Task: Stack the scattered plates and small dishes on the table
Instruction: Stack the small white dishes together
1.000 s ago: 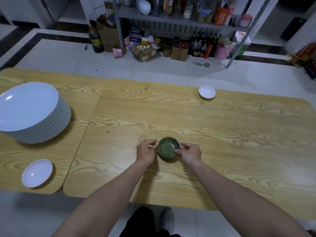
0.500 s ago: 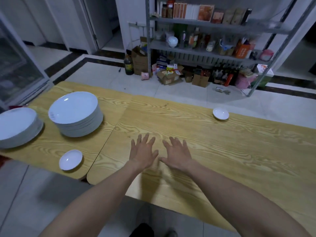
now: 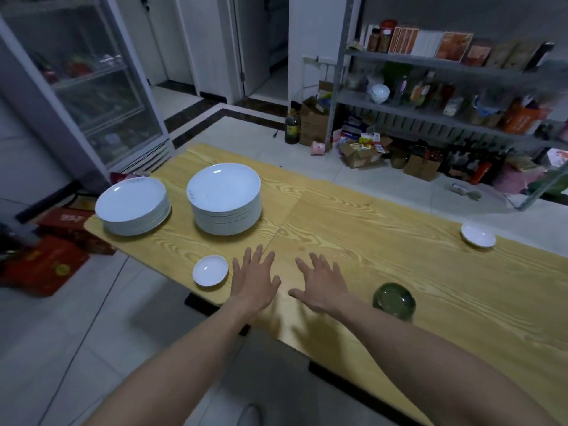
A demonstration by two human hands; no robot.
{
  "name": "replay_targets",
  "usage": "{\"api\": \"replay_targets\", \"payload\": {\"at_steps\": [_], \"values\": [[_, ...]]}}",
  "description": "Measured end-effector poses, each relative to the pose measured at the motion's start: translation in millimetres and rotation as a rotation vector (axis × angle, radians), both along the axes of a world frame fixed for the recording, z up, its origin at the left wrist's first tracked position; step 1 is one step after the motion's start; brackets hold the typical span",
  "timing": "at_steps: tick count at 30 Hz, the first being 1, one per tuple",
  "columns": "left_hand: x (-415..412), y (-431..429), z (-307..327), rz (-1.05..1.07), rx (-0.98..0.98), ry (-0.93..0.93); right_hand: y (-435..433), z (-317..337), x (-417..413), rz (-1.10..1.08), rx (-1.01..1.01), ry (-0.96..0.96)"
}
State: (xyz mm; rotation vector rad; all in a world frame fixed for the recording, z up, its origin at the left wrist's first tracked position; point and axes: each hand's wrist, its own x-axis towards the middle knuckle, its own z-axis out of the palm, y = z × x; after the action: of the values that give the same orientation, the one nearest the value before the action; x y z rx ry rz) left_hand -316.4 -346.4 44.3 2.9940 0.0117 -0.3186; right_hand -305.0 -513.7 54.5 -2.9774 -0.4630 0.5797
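Left hand (image 3: 253,282) and right hand (image 3: 319,285) spread over the desk (image 3: 430,265), nothing in either grip.

Palms down, fingers straight and fanned, side by side, and each grip is wide and bare! The green dish (image 3: 394,300) sits near the front edge, just right of the right wrist. One small white dish (image 3: 210,270) lies just left of the left hand, and a second white dish (image 3: 478,235) rests well apart at the far edge. At the desk's left end stand the taller plate stack (image 3: 226,198) and, beside it, the lower plate stack (image 3: 133,206).
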Motion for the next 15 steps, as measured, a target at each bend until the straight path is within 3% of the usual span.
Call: {"api": "replay_targets", "payload": {"at_steps": [7, 15], "values": [[1, 96, -25, 0.104, 0.000, -0.001, 89, -16, 3, 0.044, 0.024, 0.043], [8, 166, -72, 0.440, -0.383, 0.006, 135, -44, 14, 0.020, 0.028, 0.110]]}}
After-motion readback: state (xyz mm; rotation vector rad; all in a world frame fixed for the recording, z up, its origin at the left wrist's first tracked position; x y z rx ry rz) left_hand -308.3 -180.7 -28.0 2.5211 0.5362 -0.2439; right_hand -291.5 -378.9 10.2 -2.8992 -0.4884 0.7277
